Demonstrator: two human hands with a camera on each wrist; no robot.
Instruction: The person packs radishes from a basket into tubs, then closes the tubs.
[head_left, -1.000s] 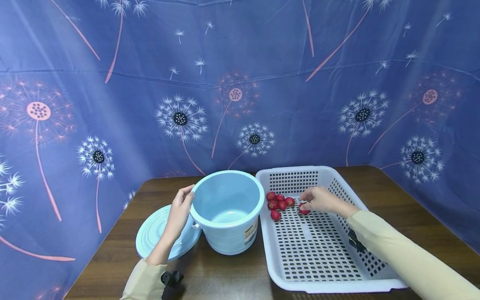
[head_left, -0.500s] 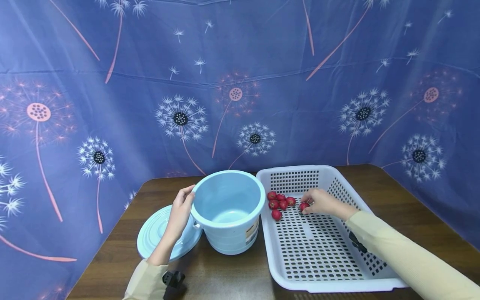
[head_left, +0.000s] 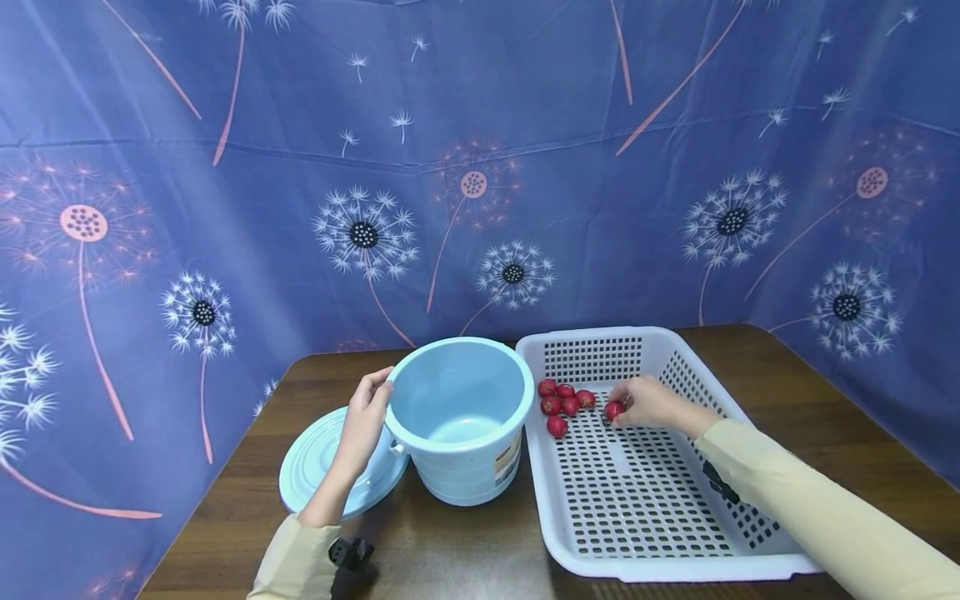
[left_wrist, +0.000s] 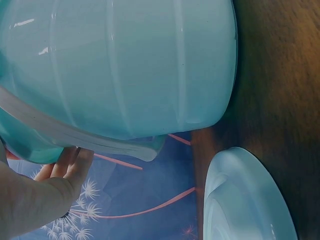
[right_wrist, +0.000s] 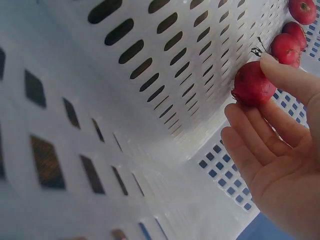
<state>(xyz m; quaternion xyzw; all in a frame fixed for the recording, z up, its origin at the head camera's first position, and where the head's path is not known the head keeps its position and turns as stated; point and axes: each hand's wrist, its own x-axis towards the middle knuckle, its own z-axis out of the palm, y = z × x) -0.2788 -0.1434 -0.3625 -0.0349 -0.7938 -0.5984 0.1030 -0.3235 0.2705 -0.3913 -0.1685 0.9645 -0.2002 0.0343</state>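
Note:
My left hand (head_left: 363,425) holds the left rim of a light blue plastic bucket (head_left: 465,475), which stands upright on the table. The left wrist view has my fingers (left_wrist: 77,167) at the rim, beside the bucket's pale handle (left_wrist: 75,135). Inside a white perforated basket (head_left: 551,533), my right hand (head_left: 648,404) pinches a small round red fruit (head_left: 613,410) between thumb and fingers. That fruit (right_wrist: 252,84) shows a thin dark stem in the right wrist view. Several similar red fruits (head_left: 557,427) lie loose at the basket's left back part.
A round light blue lid (head_left: 300,467) lies on the brown wooden table (head_left: 450,558), left of the bucket and under my left forearm. The basket's raised wall stands close to the bucket's right side. A blue dandelion-print cloth (head_left: 600,225) hangs behind the table.
My right thumb and fingers have closed around the red fruit on the basket floor. My left hand stays on the bucket rim. The whole head view has shifted slightly.

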